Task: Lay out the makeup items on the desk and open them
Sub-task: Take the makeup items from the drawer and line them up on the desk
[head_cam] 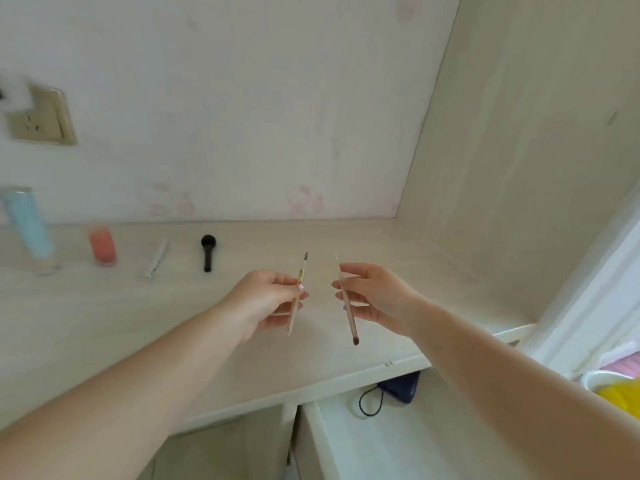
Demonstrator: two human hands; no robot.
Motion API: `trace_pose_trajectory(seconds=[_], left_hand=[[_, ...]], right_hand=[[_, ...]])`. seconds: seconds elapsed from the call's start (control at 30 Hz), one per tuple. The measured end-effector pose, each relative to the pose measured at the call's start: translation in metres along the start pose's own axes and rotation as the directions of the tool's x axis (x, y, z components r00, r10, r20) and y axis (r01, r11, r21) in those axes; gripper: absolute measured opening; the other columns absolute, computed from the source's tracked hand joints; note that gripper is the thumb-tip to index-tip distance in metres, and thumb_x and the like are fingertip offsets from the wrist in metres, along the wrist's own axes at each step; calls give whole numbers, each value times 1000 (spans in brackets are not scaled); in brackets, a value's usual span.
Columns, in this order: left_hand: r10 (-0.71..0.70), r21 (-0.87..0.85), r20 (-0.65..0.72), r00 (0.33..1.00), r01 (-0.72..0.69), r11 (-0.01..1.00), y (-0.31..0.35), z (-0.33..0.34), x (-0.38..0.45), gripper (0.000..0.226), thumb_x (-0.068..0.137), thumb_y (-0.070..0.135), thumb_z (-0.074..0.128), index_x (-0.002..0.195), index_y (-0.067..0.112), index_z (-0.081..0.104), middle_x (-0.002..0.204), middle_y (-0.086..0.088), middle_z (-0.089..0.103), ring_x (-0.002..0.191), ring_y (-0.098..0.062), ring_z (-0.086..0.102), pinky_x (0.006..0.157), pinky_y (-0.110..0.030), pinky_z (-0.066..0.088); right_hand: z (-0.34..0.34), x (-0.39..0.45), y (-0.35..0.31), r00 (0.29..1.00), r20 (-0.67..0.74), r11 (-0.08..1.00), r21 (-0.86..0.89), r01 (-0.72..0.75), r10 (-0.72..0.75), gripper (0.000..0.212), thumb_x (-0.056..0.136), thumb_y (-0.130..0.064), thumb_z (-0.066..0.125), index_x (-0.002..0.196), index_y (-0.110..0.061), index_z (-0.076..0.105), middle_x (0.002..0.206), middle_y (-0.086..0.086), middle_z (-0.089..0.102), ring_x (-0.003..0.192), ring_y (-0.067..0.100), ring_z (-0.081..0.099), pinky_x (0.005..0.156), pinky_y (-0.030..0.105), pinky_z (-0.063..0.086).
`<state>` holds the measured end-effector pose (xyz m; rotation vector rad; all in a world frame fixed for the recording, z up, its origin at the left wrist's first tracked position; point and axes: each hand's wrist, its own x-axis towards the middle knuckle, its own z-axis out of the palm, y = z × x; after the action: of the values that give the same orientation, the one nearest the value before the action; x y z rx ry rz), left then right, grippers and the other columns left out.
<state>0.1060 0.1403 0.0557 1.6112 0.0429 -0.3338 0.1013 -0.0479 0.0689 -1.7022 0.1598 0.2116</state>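
Head view, near to far. Open drawer (398,441) is sitting under the desk (104,317) front edge, holding a dark pouch (401,386) with a black cord loop (370,400) at its back. White tub (595,377) with something yellow (620,393) inside is showing at the right edge, behind the right forearm.

Both forearms are reaching forward over the desk, hands raised above the surface and near each other but apart.

Left hand (266,299) is pinching a thin pencil (298,294) between thumb and fingertips; it is standing nearly upright, dark tip up, pale end down, with a dark-and-yellow band just above the grip.

Right hand (374,296) is gripping a slim brush (347,303) with curled fingers; it is tilting, dark bristle end pointing down toward the camera, pale end sticking up past the fingers. Neither item is touching the desk.

Further back, four items are lying or standing in a row near the wall, well apart from each other: black brush (207,252) lying with round head toward the wall, pale stick (156,259) lying flat, orange-pink bottle (102,245) standing, blue tube (29,226) standing at far left. All four are blurry, so caps on or off I cannot tell.

Socket (41,116) is sitting on the wall at upper left.
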Motion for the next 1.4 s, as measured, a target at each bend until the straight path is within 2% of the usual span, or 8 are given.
trace_pose_trajectory(seconds=[0.23,0.37,0.5,0.7,0.8,0.9,1.17,1.4], left_hand=[[-10,34,-217,976,17,999,3,-66,55,15,84,1,64,81,10,53,84,-11,67,68,-19,63,56,-28,50],[18,157,-241,970,21,987,6,-79,87,14,83,2,60,77,14,58,82,-7,62,68,-19,59,63,-32,54],[48,318,-216,975,24,948,8,-84,117,23,81,1,58,100,13,65,81,-1,60,70,-18,60,73,-29,54],[146,585,-213,966,6,811,7,-91,145,35,81,8,60,115,17,65,118,-1,62,106,-18,60,80,-20,45],[179,610,-214,960,-11,792,7,-91,153,33,82,11,59,113,18,65,119,0,60,107,-17,59,80,-19,43],[204,650,-225,953,-10,760,4,-90,158,31,83,14,59,112,20,65,120,1,59,109,-16,57,82,-20,42],[224,730,-248,942,30,682,1,-89,166,33,82,19,57,114,25,62,125,1,56,112,-15,55,90,-25,46],[209,693,-246,946,21,720,2,-89,161,42,82,25,62,123,24,56,128,-2,52,115,-15,52,94,-28,45]], right_hand=[[56,72,-13,1000,29,999,-52,-10,11,12,87,-6,62,92,-16,59,100,6,66,75,11,62,60,21,49],[69,108,-16,999,52,994,-105,16,-11,17,88,-6,60,104,-13,63,92,1,62,75,9,59,64,22,48],[80,146,-18,998,54,983,-179,44,-35,29,86,1,56,114,-8,62,95,4,61,70,12,56,57,23,44],[92,191,-16,996,3,936,-342,85,-89,30,87,-3,59,115,-12,63,89,1,56,61,9,51,52,18,43],[96,205,-17,988,5,869,-476,139,-155,31,85,-6,61,115,-13,63,86,-2,56,71,13,57,70,28,55],[98,213,-18,982,27,789,-592,165,-185,32,84,-11,62,116,-14,64,87,-5,59,84,16,60,91,34,52],[98,219,-17,974,36,602,-781,167,-224,37,84,-18,60,120,-18,63,122,0,62,111,15,57,85,18,38],[86,209,-16,957,-15,657,-730,187,-289,37,87,-31,61,124,-25,57,127,3,53,114,14,53,83,21,34]])
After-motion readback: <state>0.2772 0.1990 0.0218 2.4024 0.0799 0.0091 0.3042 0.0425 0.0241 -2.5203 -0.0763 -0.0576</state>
